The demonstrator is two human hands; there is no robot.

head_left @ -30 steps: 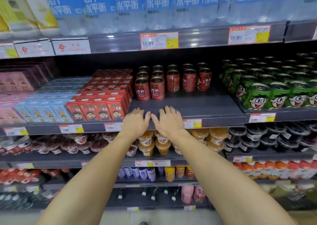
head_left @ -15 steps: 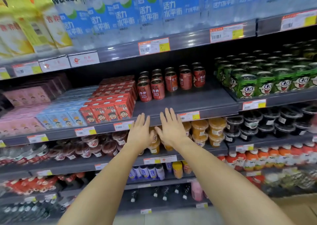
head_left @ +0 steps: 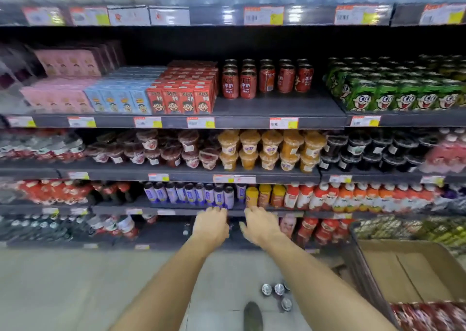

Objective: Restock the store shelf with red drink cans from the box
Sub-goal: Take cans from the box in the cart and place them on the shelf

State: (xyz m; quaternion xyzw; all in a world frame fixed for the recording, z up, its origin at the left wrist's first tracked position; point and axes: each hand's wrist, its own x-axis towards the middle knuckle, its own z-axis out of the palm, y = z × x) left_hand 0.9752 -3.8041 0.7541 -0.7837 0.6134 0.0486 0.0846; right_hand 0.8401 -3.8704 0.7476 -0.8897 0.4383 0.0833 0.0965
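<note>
- left hand (head_left: 211,226) and right hand (head_left: 261,226), lower centre, fingers loosely curled, holding nothing.
- red drink cans (head_left: 267,78) stand at centre of the shelf (head_left: 277,107).
- cardboard box (head_left: 413,272) at lower right.
- loose cans (head_left: 277,293) on the floor.

Red drink cans (head_left: 267,78) beside green cartoon-faced cans (head_left: 403,96) on grey shelf (head_left: 277,108).

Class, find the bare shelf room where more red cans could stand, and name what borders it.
Free: the grey strip before the red cans, between red cartons and green cans. The cup shelf below is crowded.
</note>
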